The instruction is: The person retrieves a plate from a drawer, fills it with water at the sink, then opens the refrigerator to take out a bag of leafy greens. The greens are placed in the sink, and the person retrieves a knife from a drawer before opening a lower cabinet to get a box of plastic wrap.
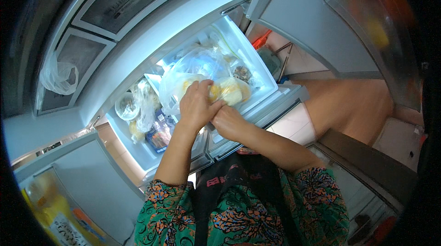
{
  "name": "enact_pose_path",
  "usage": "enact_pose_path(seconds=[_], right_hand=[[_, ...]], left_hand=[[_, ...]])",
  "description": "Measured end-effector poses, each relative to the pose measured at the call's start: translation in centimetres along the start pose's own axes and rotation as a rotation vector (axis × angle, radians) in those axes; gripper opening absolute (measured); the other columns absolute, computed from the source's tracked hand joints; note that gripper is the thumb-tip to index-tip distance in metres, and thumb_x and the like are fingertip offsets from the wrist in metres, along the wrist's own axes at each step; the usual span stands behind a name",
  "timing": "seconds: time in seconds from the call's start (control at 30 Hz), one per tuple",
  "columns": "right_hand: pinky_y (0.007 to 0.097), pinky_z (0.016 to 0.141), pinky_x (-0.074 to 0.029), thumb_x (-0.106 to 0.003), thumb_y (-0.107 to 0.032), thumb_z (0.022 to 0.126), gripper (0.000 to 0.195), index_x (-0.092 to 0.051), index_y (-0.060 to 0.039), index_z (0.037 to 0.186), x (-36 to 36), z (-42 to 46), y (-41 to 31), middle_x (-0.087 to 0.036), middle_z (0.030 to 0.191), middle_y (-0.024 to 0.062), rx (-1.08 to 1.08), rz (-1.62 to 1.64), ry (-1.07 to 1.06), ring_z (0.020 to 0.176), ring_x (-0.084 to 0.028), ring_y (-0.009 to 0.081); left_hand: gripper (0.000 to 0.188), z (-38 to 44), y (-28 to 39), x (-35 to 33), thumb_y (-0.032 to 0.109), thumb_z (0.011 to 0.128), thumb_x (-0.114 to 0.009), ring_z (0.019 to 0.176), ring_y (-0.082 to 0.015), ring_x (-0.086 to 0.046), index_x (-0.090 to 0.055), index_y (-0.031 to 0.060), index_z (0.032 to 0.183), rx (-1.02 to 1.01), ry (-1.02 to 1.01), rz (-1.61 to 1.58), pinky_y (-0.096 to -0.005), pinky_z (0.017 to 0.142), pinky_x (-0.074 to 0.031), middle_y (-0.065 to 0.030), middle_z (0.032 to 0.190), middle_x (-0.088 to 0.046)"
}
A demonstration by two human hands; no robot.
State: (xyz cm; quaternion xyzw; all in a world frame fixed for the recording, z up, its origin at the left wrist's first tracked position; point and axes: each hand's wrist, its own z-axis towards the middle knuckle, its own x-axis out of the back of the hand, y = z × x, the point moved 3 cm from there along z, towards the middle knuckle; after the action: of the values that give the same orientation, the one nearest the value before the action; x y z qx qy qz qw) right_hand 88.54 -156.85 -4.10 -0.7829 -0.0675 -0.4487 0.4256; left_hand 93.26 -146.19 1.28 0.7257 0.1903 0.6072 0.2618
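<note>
Two freezer drawers are pulled out in front of me. Over the right drawer (pixel 265 84), my left hand (pixel 195 103) lies with curled fingers on a clear plastic bag (pixel 231 91) of pale yellow food. My right hand (pixel 230 122) is closed in a fist at the bag's near end, touching the left thumb. Its fingertips and the part of the bag it grips are hidden. Behind the hands a larger whitish plastic bag (pixel 203 63) bulges up, with something blue inside. A bag of dark brown pieces (pixel 243 73) sits to its right.
The left drawer (pixel 127 146) holds a round clear tub (pixel 127 106), knotted bags (pixel 146 108) and a dark blue printed package (pixel 160 130). Open refrigerator doors stand on the left (pixel 79 177) and right (pixel 317 22). An orange brush (pixel 262 39) is on the floor beyond. A glass-topped surface (pixel 358 177) stands at right.
</note>
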Motion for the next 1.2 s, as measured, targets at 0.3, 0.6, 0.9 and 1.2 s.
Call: enact_pose_path(seconds=[0.3,0.6,0.9,1.2], right_hand=[[0.0420,0.081,-0.049,-0.063,-0.015,0.079,0.022,-0.063,-0.0011,0.096,3.3,-2.7,-1.6,-0.062,0.095,0.0177,0.068,0.172,0.241,0.094,-0.058,0.0344],[0.0447,0.099,-0.038,-0.074,-0.018,0.072,0.077,-0.037,-0.0123,0.139,4.6,-4.7,5.2,-0.043,0.127,0.0193,-0.273,0.171,0.385,0.115,-0.042,0.0404],[0.0472,0.098,-0.038,-0.068,-0.020,0.075,0.070,-0.038,-0.0122,0.138,3.0,-3.0,2.8,-0.048,0.122,0.0176,-0.340,0.221,0.452,0.115,-0.038,0.0417],[0.0386,0.087,-0.046,-0.062,-0.024,0.085,0.048,-0.051,-0.0082,0.128,2.0,-1.9,9.2,-0.064,0.107,0.0187,-0.461,0.734,0.417,0.103,-0.060,0.0269]], left_hand=[[0.047,0.1,-1.6,-0.2,0.034,0.071,-0.075,0.085,-0.0323,-0.060,-0.065,0.0083,0.109,0.015,-0.116,0.244,-0.0418,0.070,-0.049,-0.0133,0.091,-0.059],[0.043,-0.1,-1.4,0.2,0.030,0.071,-0.076,0.085,-0.0318,-0.060,-0.064,0.0075,0.106,0.027,-0.022,0.180,-0.0410,0.070,-0.049,-0.0133,0.088,-0.059],[0.067,-5.3,-1.0,0.4,0.027,0.059,-0.084,0.089,-0.0337,-0.051,-0.050,0.0077,0.112,-0.107,0.088,0.235,-0.0421,0.076,-0.041,-0.0143,0.094,-0.054],[0.040,-2.3,-2.8,-0.8,0.010,0.072,-0.070,0.084,-0.0317,-0.057,-0.056,0.0081,0.109,-0.024,0.274,-0.109,-0.0399,0.074,-0.046,-0.0138,0.094,-0.058]])
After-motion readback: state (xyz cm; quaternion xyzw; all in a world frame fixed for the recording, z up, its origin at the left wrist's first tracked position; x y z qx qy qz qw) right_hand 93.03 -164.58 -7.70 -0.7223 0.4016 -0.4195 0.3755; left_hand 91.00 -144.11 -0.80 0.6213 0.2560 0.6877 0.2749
